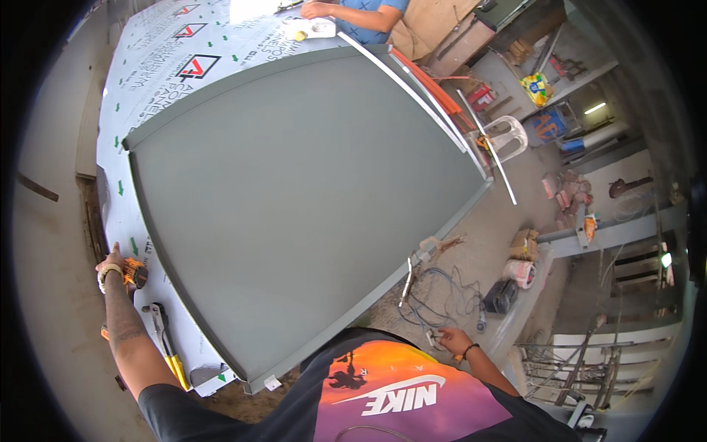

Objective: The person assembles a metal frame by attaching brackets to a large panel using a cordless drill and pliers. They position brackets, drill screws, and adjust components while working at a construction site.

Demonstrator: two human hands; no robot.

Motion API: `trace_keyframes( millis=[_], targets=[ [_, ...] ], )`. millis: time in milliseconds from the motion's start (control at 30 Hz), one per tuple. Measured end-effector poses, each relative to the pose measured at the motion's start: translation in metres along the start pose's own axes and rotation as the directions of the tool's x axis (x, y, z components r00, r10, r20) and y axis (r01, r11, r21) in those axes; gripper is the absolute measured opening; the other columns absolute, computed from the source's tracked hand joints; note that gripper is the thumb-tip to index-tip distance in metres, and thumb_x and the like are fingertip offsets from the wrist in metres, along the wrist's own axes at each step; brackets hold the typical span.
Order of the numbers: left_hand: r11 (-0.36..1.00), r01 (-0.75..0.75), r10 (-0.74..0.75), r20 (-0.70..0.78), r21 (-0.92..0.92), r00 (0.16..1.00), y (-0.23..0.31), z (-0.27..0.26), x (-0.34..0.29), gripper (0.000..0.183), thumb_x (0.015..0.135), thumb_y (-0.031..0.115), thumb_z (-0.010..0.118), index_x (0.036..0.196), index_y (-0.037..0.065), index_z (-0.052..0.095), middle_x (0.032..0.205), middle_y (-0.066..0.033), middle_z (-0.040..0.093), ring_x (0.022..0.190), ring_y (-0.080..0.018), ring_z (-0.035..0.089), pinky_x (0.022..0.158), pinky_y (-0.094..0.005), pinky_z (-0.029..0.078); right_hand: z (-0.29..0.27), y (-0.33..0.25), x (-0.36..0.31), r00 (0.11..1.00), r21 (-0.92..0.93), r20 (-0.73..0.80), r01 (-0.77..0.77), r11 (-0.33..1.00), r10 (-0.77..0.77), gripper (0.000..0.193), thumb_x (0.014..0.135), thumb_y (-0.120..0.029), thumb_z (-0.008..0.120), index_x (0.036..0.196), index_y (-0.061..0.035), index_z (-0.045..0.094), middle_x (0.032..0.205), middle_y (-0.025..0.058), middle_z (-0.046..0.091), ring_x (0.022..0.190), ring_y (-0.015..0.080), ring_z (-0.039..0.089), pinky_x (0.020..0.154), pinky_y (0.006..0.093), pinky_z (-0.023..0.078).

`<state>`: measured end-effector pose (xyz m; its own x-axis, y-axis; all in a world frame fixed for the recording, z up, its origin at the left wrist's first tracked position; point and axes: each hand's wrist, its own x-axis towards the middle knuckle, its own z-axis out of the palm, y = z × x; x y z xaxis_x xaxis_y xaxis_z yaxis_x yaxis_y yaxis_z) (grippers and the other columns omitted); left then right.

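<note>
A large dark grey sheet-metal panel (309, 191) with turned-up edges lies in front of me. My left hand (111, 259) reaches along its left side, closed at an orange-and-black power tool (135, 273); part of the grip is hidden. Yellow-handled snips (165, 335) lie nearer to me beside the panel. Low on the right, my right hand (455, 343) is held off the panel's near edge, its fingers pinched. Whatever small thing sits between those fingers is too small to name.
Printed protective film (147, 96) covers the table beneath the panel. Across it, another person's hand (317, 10) rests near a white object (309, 29). Grey cables (434, 295) lie on the floor at right, near a black box (501, 296) and a white plastic chair (508, 137).
</note>
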<state>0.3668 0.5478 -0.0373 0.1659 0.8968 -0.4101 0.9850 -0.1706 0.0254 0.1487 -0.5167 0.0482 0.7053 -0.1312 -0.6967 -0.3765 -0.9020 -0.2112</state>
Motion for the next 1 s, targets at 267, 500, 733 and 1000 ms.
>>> trace_keyframes(
  millis=[267, 500, 733, 1000],
  targets=[
    [0.784, 0.047, -0.204, -0.186, -0.619, 0.961, -0.031, 0.039, 0.110, 0.105, 0.086, 0.071, 0.070, 0.162, 0.008, 0.033, 0.165, -0.0057, 0.039, 0.147, -0.0348, 0.042, 0.122, -0.0503, 0.032, -0.085, -0.046, 0.035, 0.946, -0.051, -0.264, 0.180, 0.982, -0.187, 0.042, 0.090, -0.023, 0.072, 0.129, -0.0063, 0.069, 0.095, 0.0122, 0.073, 0.081, 0.0234, 0.070, 0.075, 0.0353, 0.056],
    [0.821, -0.145, -0.120, -0.416, -0.553, 0.902, -0.082, 0.020, 0.041, 0.095, 0.098, 0.059, 0.063, 0.163, 0.002, 0.022, 0.161, -0.0295, 0.032, 0.147, -0.0404, 0.041, 0.122, -0.0444, 0.034, -0.161, -0.100, 0.125, 0.841, 0.088, -0.539, 0.106, 0.990, -0.043, 0.049, 0.099, -0.032, 0.063, 0.138, -0.0036, 0.062, 0.109, 0.0197, 0.073, 0.099, 0.0322, 0.071, 0.089, 0.0427, 0.056],
    [0.448, -0.786, 0.564, -0.548, -0.426, 0.618, 0.004, 0.012, -0.341, 0.048, 0.105, 0.018, 0.061, 0.146, -0.004, 0.047, 0.123, -0.0212, 0.065, 0.104, -0.0339, 0.066, 0.100, -0.0389, 0.051, -0.161, -0.073, 0.184, 0.908, 0.840, -0.390, 0.283, 0.462, 0.153, 0.053, 0.110, -0.045, 0.045, 0.148, -0.0093, 0.052, 0.085, 0.0052, 0.065, 0.065, 0.0147, 0.063, 0.060, 0.0317, 0.055],
    [0.279, -0.763, 0.959, 0.122, -0.582, 0.257, 0.051, 0.181, -0.740, 0.042, 0.092, 0.017, 0.075, 0.129, 0.000, 0.067, 0.102, -0.0159, 0.073, 0.093, -0.0247, 0.071, 0.083, -0.0374, 0.056, -0.162, -0.055, 0.219, 0.888, 0.769, -0.413, 0.459, 0.445, -0.203, 0.027, 0.110, -0.027, 0.043, 0.095, -0.0089, 0.056, 0.067, -0.0004, 0.056, 0.056, 0.0086, 0.053, 0.051, 0.0261, 0.045]
  ],
)
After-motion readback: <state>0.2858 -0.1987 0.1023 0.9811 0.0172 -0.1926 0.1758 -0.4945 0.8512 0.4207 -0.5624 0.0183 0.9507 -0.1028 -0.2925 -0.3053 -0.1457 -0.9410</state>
